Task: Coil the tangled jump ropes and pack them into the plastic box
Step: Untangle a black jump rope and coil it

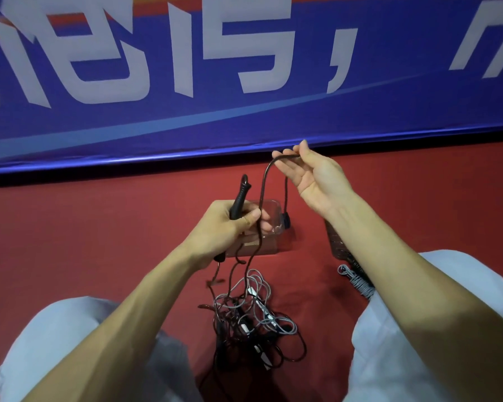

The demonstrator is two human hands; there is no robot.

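My left hand (230, 224) grips a black jump-rope handle (240, 197) that points upward, along with a strand of dark rope. My right hand (311, 175) is raised higher and pinches a loop of the same dark rope (263, 181) between thumb and fingertips. The rope hangs down from both hands into a tangled pile of dark and grey ropes (253, 317) on the red floor between my knees. A clear plastic box (270, 227) sits on the floor behind my left hand, partly hidden by it.
A coiled grey rope (357, 281) and a dark ribbed object (339, 245) lie on the floor under my right forearm. A blue banner with white characters (244, 82) stands along the far side. My knees in light trousers (447, 329) flank the pile.
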